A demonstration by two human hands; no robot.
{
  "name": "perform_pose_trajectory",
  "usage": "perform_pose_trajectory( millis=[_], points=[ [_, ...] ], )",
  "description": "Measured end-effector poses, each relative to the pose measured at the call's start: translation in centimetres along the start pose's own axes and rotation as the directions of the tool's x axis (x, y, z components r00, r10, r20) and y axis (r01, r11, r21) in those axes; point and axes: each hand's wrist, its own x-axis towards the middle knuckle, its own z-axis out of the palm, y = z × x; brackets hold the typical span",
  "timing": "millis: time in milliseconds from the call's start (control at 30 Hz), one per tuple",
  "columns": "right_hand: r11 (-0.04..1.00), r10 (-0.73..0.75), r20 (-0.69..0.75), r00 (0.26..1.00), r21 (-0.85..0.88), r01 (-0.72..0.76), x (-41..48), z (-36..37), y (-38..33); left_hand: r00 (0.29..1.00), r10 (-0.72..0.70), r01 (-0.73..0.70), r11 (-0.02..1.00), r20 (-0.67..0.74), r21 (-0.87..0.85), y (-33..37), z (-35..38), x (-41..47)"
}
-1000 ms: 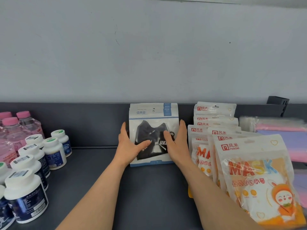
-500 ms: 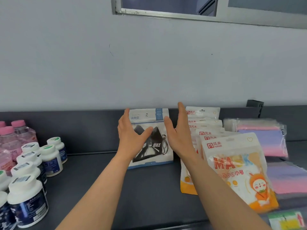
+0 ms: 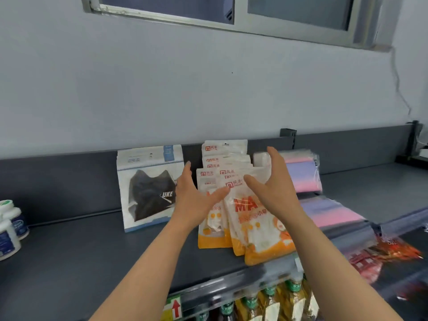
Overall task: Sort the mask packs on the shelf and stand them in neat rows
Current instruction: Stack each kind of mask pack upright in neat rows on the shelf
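We have one wide-angle view, worn on the person's head, facing forward and slightly down across the shelf [image 3: 74, 246] to the wall [image 3: 208, 89] and window [image 3: 173, 5]. It sits near the shelf, and the left hand [image 3: 194, 200] and right hand [image 3: 275, 193] reach in from the bottom edge.

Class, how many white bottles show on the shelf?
3, all at the left edge: back bottle, middle bottle, front bottle. Others may be cut off by the frame.
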Motion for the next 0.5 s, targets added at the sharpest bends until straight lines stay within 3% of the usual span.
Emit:
perform_pose_trajectory(
  millis=[167,300,500],
  points=[
    [0.984,0.177,0.129,0.976,0.015,-0.18,0.2,-2.8,4.7,0.995,-0.1,0.099,0.994,0.027,0.054,0.5,3.9,-1.3],
    [0.94,0.299,0.312,0.902,0.065,-0.334,0.1,-3.9,7.8,0.969,-0.247,0.246,0.963,-0.01,0.105,-0.2,6.0,-1.5],
    [0.875,0.285,0.535,0.795,0.194,-0.444,1.4,-2.7,10.8,0.947,-0.316,0.315,0.949,-0.057,-0.033,-0.8,7.5,-2.1]
  ],
)
